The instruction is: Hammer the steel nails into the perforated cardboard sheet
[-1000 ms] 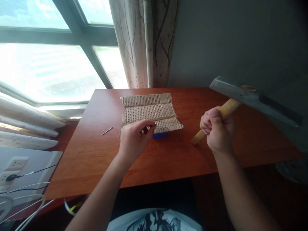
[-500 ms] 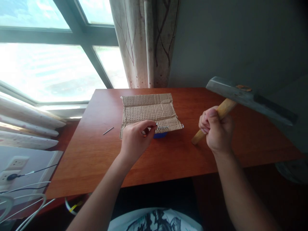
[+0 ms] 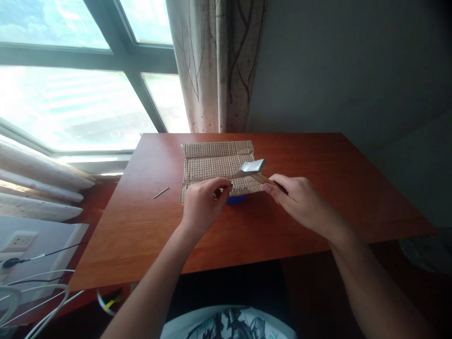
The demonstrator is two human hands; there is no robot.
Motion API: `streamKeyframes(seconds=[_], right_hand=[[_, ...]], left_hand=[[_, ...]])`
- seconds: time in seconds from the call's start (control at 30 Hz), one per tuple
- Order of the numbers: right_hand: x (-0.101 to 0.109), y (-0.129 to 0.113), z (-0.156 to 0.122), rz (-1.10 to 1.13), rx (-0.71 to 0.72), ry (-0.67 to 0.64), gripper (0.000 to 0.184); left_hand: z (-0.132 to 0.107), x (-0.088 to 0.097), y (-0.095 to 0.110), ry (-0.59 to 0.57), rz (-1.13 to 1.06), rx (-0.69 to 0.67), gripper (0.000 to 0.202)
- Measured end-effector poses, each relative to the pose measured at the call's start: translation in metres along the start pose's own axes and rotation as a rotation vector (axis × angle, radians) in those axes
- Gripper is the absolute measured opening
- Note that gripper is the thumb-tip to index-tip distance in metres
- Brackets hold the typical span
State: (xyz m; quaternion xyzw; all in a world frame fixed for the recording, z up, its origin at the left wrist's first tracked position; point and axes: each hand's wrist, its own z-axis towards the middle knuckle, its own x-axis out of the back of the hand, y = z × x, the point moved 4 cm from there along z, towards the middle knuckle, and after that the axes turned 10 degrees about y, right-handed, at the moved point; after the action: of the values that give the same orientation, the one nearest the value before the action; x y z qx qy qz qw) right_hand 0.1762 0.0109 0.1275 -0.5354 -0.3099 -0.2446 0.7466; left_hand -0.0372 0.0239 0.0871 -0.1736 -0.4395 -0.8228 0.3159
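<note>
My left hand (image 3: 208, 200) pinches a small shiny metal piece (image 3: 231, 185) between thumb and fingertips at the front of a tan cardboard sheet (image 3: 208, 165). That sheet is punched with rows of small holes. To the right of the pinch, several small metal pieces (image 3: 240, 188) stand in a row near its front edge. My right hand (image 3: 298, 197) is wrapped round the wooden handle of a hammer (image 3: 252, 167), whose metal head hangs just above and right of my left fingertips. A blue object (image 3: 236, 199) shows under the sheet, mostly hidden.
Everything lies on a reddish wooden table (image 3: 141, 235). A thin metal rod (image 3: 161, 192) rests left of the sheet. Beyond the table are a window (image 3: 70, 108), a curtain (image 3: 208, 66) and a grey wall (image 3: 318, 70). White cables (image 3: 52, 287) hang at the lower left.
My right hand has swung the hammer down and leftward, from raised at the right to over the sheet beside my left fingers. My left hand keeps its pinch at the same spot.
</note>
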Motion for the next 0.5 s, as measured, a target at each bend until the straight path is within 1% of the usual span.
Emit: streamKeyframes(seconds=[0.13, 0.23, 0.33, 0.5], right_hand=[[0.009, -0.022, 0.003, -0.046, 0.03, 0.015, 0.04], [0.013, -0.033, 0.003, -0.052, 0.043, 0.023, 0.042], [0.011, -0.036, 0.002, -0.1, 0.045, -0.012, 0.041], [0.004, -0.031, 0.0, -0.158, 0.001, -0.069, 0.042]], left_hand=[[0.0, -0.001, 0.0, -0.006, 0.008, 0.004, 0.008], [-0.001, -0.001, 0.0, -0.016, 0.013, 0.011, 0.008], [0.0, -0.001, 0.0, -0.032, 0.036, 0.012, 0.009], [0.0, -0.001, 0.0, -0.047, 0.053, 0.012, 0.011]])
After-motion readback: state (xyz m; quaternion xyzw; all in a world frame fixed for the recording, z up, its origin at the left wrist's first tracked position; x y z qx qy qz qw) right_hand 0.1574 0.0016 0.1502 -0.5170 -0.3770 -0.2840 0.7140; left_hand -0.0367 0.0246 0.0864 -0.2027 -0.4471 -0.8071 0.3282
